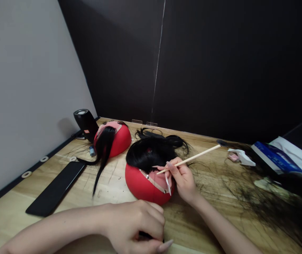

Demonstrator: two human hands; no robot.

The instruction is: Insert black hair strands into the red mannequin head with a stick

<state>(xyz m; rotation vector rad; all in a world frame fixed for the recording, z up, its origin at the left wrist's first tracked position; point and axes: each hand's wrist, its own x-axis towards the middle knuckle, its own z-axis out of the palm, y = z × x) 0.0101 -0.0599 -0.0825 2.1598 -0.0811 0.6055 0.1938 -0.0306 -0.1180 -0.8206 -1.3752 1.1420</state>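
Note:
My right hand (pixel 184 178) pinches a thin pale wooden stick (pixel 198 155) with a dark far end. Its near tip meets the pink mesh (pixel 154 176) of a wig cap on a red dome-shaped head form (pixel 140 185). Long black hair (pixel 151 151) lies over the back of that form. Closer to me, my left hand (pixel 139 225) is closed just in front of the form. Something dark shows inside its curled fingers, but I cannot make out what.
A second red form (pixel 121 141) with pink mesh and a black hair strand stands behind left, beside a black cylindrical speaker (pixel 85 123). A black phone (pixel 57 188) lies at left. Loose hair (pixel 259 201), crumpled tissue (pixel 242 157) and a blue packet (pixel 275 157) are at right.

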